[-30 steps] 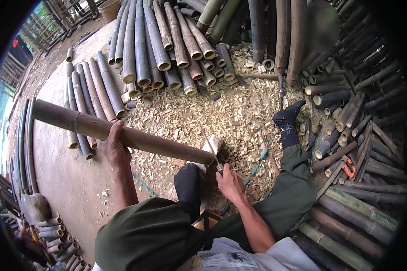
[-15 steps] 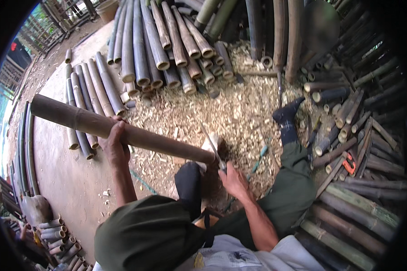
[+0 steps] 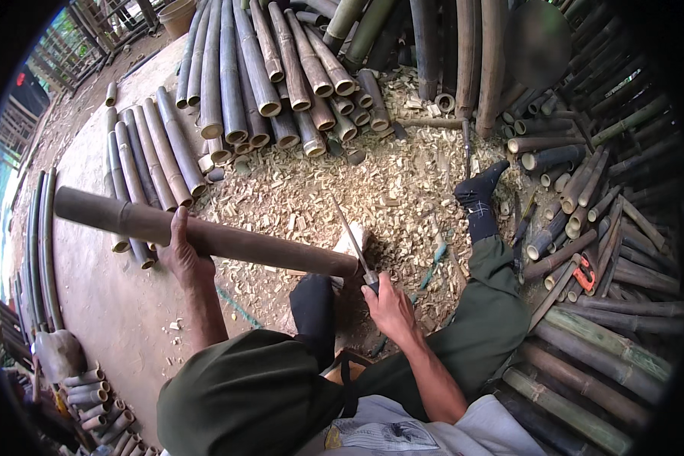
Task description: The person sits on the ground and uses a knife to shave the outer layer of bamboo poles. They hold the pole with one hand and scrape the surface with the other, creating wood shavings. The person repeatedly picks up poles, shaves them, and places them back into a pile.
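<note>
My left hand (image 3: 188, 262) is closed around a long brown bamboo tube (image 3: 273, 251), its thumb on top and the other fingers hidden beneath. The tube slants from upper left down to its near end by my right hand (image 3: 393, 308). That hand is wrapped round the dark handle of a knife (image 3: 350, 235), whose thin blade points up and away, beside the tube's end. Just beyond that end sits a pale block (image 3: 352, 240), partly covered. My dark-socked foot (image 3: 314, 308) is below the tube.
Pale wood chips (image 3: 304, 182) cover the ground ahead. Stacked bamboo poles (image 3: 254, 76) lie at the back, with short bamboo pieces (image 3: 555, 159) at the right. An orange-handled saw (image 3: 584, 273) rests among them. A teal cord (image 3: 433, 266) crosses the chips.
The tube's far left end has dropped, so it lies flatter, and my left hand has shifted slightly down with it. The knife blade now points further up and left.
</note>
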Motion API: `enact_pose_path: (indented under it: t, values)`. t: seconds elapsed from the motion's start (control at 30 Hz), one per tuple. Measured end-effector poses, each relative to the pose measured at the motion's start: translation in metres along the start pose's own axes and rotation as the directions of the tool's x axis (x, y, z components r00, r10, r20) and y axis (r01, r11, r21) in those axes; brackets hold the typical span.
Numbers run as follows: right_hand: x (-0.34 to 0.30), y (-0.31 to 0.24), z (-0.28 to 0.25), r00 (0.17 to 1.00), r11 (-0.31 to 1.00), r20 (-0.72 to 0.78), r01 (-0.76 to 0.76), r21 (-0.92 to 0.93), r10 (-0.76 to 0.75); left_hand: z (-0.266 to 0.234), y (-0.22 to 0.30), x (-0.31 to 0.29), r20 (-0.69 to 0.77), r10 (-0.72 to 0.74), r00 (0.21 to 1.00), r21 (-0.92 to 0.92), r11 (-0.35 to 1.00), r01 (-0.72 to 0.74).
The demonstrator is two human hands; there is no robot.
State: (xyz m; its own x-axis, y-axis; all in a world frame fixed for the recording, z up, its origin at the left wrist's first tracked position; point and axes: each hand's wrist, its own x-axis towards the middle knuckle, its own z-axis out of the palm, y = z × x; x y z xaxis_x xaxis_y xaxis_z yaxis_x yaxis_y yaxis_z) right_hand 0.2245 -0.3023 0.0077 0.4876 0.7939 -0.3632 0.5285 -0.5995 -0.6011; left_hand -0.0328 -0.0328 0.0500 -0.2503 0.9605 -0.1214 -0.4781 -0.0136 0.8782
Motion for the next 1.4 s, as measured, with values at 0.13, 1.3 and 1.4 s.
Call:
enact_pose_path:
  t: [0.13,1.3,1.4]
  values:
    - [-0.012,-0.034,-0.016,0.95,0.964,-0.214,0.25,0.088,-0.227,-0.004,-0.01,0.003,0.025,0.123,0.992,0.087,0.988,-0.125]
    - [0.016,0.025,0.022,0.993,0.991,0.071,-0.085,-0.106,0.093,0.004,-0.005,-0.014,0.092,0.095,0.991,0.061,0.993,-0.101]
    - [0.012,0.022,0.008,0.999,1.0,0.047,-0.007,0.015,0.006,-0.004,0.001,-0.01,0.211,0.055,0.976,0.014,0.998,-0.059]
